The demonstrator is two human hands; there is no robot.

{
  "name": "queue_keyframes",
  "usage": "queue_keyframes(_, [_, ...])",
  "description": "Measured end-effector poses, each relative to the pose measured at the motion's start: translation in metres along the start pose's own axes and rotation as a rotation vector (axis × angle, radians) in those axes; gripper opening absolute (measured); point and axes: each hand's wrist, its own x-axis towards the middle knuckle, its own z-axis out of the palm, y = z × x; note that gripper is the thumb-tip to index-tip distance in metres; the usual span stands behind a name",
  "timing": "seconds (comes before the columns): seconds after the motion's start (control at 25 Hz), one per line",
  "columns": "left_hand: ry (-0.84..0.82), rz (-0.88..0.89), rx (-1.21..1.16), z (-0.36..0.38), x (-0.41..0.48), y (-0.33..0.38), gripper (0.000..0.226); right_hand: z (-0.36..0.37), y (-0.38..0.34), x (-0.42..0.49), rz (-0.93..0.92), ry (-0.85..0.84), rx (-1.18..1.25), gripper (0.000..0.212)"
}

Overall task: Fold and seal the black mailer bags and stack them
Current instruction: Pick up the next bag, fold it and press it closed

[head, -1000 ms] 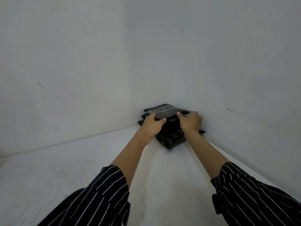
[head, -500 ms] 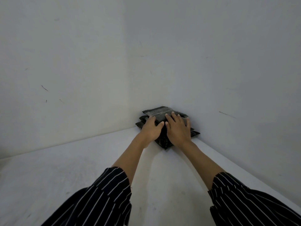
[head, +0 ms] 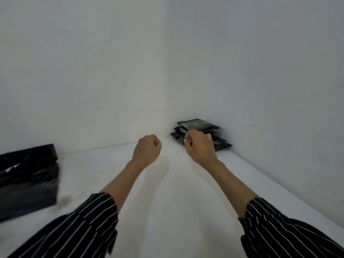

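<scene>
Folded bag stack (head: 200,124) lay lengthwise along the right wall (head: 264,75), left hand (head: 147,151) curled empty, right hand (head: 201,147) curled before it, grip unclear.

Far right, the stack of folded black plastic mailer bags (head: 200,126) shows greyish sheen. At left, a flat plastic bag (head: 28,185) is glossy black; the near cloth sleeves (head: 83,226) are black, thinly white-striped.
</scene>
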Motion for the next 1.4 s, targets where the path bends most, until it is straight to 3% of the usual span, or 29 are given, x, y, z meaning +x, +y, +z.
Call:
queue_keyframes(0.28, [-0.079, -0.019, 0.301, -0.108, -0.128, -0.037, 0.019, -0.021, -0.109, -0.083, -0.167, -0.222, 0.041, 0.018])
queue_keyframes(0.52, [-0.037, -0.035, 0.360, -0.186, -0.248, -0.070, 0.014, -0.024, -0.203, -0.166, -0.340, -0.418, 0.086, 0.021])
queue_keyframes(0.84, [0.250, -0.145, 0.472, -0.272, -0.338, -0.109, 0.036, -0.010, -0.308, -0.235, -0.436, -0.523, 0.221, 0.040])
queue_keyframes(1.04, [0.224, -0.379, 0.616, -0.285, -0.356, -0.136, 0.060, 0.018, -0.348, -0.243, -0.324, -0.535, 0.246, 0.055])
queue_keyframes(1.2, [0.188, -0.598, 0.401, -0.285, -0.359, -0.149, 0.092, 0.030, -0.365, -0.247, -0.166, -0.578, 0.400, 0.042])
queue_keyframes(1.4, [0.376, -0.447, 0.214, -0.276, -0.356, -0.131, 0.069, 0.020, -0.371, -0.257, 0.090, -0.640, 0.985, 0.017])
